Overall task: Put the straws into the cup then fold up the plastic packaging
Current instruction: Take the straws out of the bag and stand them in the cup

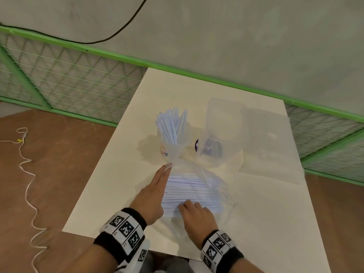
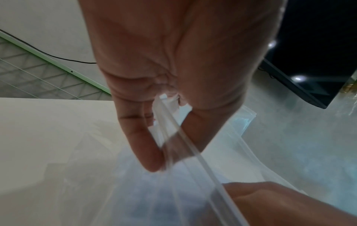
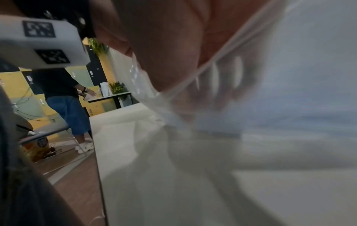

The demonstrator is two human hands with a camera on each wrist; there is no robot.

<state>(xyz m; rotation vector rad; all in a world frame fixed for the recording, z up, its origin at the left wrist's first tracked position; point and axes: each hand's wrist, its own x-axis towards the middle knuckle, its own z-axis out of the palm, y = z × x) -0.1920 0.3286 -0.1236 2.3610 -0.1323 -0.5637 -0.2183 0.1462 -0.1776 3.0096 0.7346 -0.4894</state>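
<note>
A clear cup [image 1: 174, 152] stands mid-table with a bunch of pale blue straws [image 1: 171, 125] upright in it. Just in front lies the clear plastic packaging [image 1: 213, 181], holding more straws [image 1: 187, 187] laid sideways. My left hand [image 1: 166, 168] pinches the bag's raised edge near the cup; the left wrist view shows the left hand [image 2: 164, 160] with thumb and finger closed on the zip strip [image 2: 193, 151]. My right hand [image 1: 190, 205] lies on the near end of the straw bundle, fingers curled over it. In the right wrist view those fingers [image 3: 222, 85] show through the plastic film.
A tall clear plastic container [image 1: 224, 123] with a dark purple item [image 1: 197, 145] stands right of the cup, and a flat clear lid [image 1: 269, 148] lies beyond it. The white table [image 1: 118, 194] is ringed by a green mesh fence [image 1: 78, 79]. A white cord [image 1: 27, 174] trails across the floor at left.
</note>
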